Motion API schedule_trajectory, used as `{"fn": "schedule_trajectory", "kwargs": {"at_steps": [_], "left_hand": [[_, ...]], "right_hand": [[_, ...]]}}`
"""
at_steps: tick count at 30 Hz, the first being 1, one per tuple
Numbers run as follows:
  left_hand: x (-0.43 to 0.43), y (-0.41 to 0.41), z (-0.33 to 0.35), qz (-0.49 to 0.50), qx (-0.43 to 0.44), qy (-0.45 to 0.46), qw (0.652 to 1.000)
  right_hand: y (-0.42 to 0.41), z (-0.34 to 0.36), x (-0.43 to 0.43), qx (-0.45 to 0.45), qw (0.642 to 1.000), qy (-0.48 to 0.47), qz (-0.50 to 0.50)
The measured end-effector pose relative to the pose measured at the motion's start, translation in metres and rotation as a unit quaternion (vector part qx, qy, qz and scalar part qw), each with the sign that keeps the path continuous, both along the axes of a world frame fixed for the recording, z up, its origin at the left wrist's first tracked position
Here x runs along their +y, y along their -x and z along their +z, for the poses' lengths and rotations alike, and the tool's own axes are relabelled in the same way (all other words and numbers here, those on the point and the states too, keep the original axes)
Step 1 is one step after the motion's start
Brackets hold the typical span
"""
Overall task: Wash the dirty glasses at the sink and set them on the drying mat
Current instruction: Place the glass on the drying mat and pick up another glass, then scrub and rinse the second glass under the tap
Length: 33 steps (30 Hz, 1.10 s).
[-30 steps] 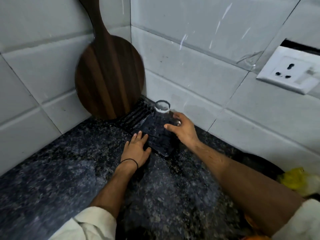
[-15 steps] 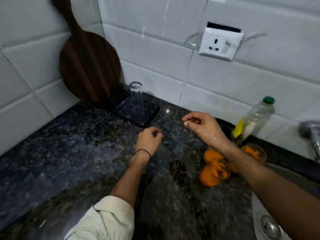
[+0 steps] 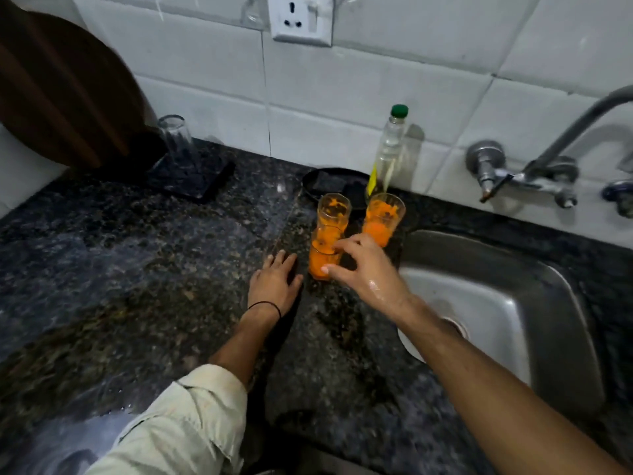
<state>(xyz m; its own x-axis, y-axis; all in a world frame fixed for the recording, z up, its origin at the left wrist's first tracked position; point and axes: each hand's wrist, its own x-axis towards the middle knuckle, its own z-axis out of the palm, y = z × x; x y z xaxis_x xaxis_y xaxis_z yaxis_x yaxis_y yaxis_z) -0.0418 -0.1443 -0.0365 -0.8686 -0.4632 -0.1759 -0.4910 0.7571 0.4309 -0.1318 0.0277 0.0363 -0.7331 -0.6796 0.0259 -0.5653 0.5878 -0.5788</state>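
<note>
right hand (image 3: pixel 366 274) gripping the nearest orange-smeared glass (image 3: pixel 320 257) on the granite counter (image 3: pixel 137 269) by the sink (image 3: pixel 534 303), left hand (image 3: pixel 274 282) flat and relaxed beside it, two more dirty glasses (image 3: pixel 334 210) just behind, clean glass (image 3: pixel 176 138) on the drying mat (image 3: pixel 198 183)

Open lane across bare granite counter (image 3: pixel 137 252) from drying mat (image 3: pixel 202 181) to sink (image 3: pixel 496 296). Crowded at sink's left rim: nearest glass (image 3: pixel 323 255), pinched by right hand (image 3: pixel 363 269); rear-left glass (image 3: pixel 334 209) and rear-right glass (image 3: pixel 382 217) just behind. Left hand (image 3: pixel 274 282) flat beside nearest glass. Bottle (image 3: pixel 388 152) and black dish (image 3: pixel 329 181) against wall. Tap (image 3: pixel 534 173) overhanging basin. Upturned glass (image 3: pixel 176 138) on mat's rear; near part bare.
</note>
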Motion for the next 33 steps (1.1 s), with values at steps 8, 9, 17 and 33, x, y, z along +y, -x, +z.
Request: {"fn": "schedule_trajectory", "kwargs": {"at_steps": [8, 9, 17, 33], "left_hand": [[0.004, -0.003, -0.007, -0.019, -0.034, 0.052, 0.998], [0.003, -0.003, -0.007, -0.01, -0.021, 0.042, 0.999], [0.026, 0.012, 0.006, -0.049, 0.216, -0.044, 0.974], [0.206, 0.183, 0.104, -0.131, 0.299, -0.224, 0.918]], "right_hand": [[-0.014, -0.02, -0.019, -0.02, 0.995, 0.08, -0.053], [-0.012, -0.02, -0.018, -0.014, 0.995, 0.082, -0.056], [0.001, -0.019, 0.046, 0.031, 0.981, 0.108, -0.158], [0.067, 0.03, 0.221, 0.064, 0.951, 0.064, -0.295]]}}
